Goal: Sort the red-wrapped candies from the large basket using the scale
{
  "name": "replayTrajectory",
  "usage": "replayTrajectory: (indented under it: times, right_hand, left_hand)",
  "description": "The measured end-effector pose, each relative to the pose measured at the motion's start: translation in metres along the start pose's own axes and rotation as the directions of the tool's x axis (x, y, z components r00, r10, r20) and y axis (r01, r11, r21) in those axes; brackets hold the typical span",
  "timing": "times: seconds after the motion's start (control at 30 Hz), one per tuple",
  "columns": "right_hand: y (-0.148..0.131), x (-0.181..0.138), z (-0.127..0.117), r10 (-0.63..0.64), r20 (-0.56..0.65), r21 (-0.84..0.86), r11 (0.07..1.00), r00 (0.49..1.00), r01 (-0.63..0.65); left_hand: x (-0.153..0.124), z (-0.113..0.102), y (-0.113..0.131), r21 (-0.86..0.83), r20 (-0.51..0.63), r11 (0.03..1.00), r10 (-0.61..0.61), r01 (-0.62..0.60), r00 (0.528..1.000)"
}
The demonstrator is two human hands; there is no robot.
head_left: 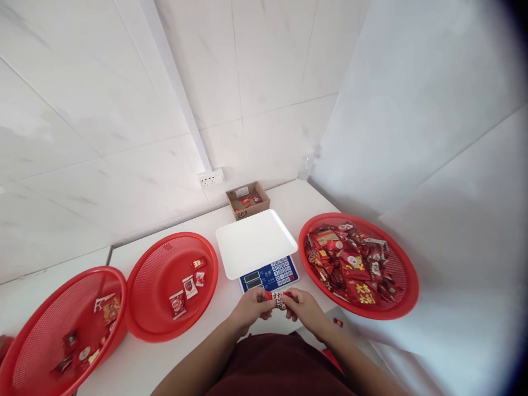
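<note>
1. A pale tiled wall (280,66) fills the upper frame; below it stands a white table (289,192).
2. At lower centre, the wrapped candy (278,300) is between the two hands, just below the scale (284,273).
3. The left hand (249,309) has its thumb and fingers pinched on the candy's left end; the right hand (306,309) pinches its right end. Neither is nearer: both touch it.
4. The candy's long axis runs left to right, nearly level, one red end pointing towards each hand, its pale printed middle showing between the fingertips.
5. A heaped red basket (402,269) sits at right of frame; two sparsely filled baskets (150,286) sit at left.
</note>
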State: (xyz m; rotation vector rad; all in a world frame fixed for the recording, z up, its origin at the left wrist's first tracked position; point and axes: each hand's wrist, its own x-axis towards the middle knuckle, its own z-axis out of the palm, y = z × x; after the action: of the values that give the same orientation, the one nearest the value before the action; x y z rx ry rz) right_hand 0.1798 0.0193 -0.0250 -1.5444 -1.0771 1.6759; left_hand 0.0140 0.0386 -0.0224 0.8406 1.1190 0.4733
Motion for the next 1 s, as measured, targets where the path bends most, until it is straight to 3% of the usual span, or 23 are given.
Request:
replayTrajectory:
  times: [0.1,0.17,0.37,0.5,0.63,0.77,0.9,1.0]
  right_hand:
    - [0.002,-0.002,0.001,0.038,0.072,0.091,0.995,0.997,-0.044]
    - [0.005,-0.002,0.003,0.057,0.091,0.123,0.99,0.994,-0.068]
    - [0.014,0.007,-0.001,0.032,0.018,0.056,0.998,0.999,-0.033]
    - [0.021,0.009,-0.021,0.044,-0.144,0.049,0.998,0.989,-0.037]
    - [0.026,0.007,-0.049,0.034,-0.273,0.008,0.999,0.961,-0.032]
    - [0.033,0.009,-0.087,-0.086,-0.47,-0.22,0.975,0.878,-0.023]
    - [0.042,0.019,-0.126,-0.39,-0.599,-0.638,0.76,0.7,-0.122]
    - [0.045,0.027,-0.14,-0.422,-0.632,-0.717,0.638,0.65,-0.283]
  left_hand:
    - [-0.003,-0.006,-0.003,-0.151,0.128,0.983,-0.088,0.107,0.988]
    - [-0.004,-0.009,-0.005,-0.199,0.141,0.971,-0.108,0.135,0.984]
    - [0.005,-0.02,-0.001,-0.172,-0.055,0.985,-0.023,0.013,0.998]
    - [0.024,-0.038,0.019,-0.29,-0.22,0.954,0.01,-0.076,0.975]
    - [0.045,-0.057,0.039,-0.356,-0.315,0.928,-0.011,-0.108,0.949]
    - [0.046,-0.058,0.041,-0.405,-0.285,0.913,-0.086,-0.039,0.955]
    - [0.028,-0.045,0.024,-0.397,-0.155,0.916,-0.128,0.056,0.98]
    - [0.014,-0.034,0.011,-0.383,-0.101,0.917,-0.164,0.114,0.981]
